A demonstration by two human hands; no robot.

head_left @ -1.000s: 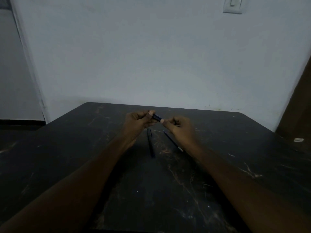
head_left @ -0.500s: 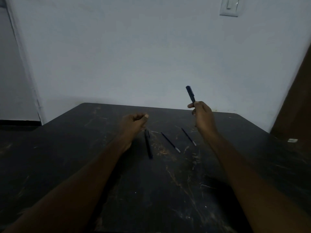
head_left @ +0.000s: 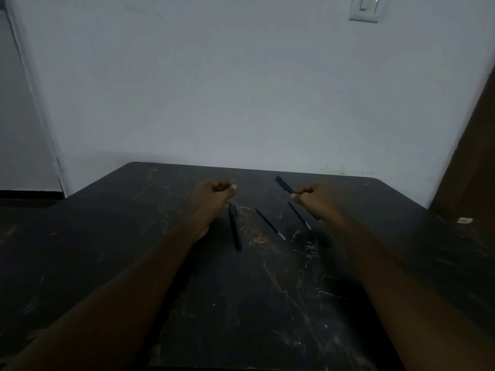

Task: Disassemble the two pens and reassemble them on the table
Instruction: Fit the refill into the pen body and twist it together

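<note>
While refills (head_left: 270, 223) lie on the table (head_left: 241, 303), right hand (head_left: 312, 196) grips a barrel (head_left: 284, 184).

Both forearms stretched forward, apart. Left hand (head_left: 214, 195) curled into a fist; right hand (head_left: 314, 198) pinching a pen barrel (head_left: 284, 184).

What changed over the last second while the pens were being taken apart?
The hands, both on one pen barrel a second ago, pulled apart. The right hand lifted the barrel rightward, then lowered it, still gripping it. The left hand let go and stays curled; any small part inside is hidden. The other pen and middle refill stayed on the table.
</note>
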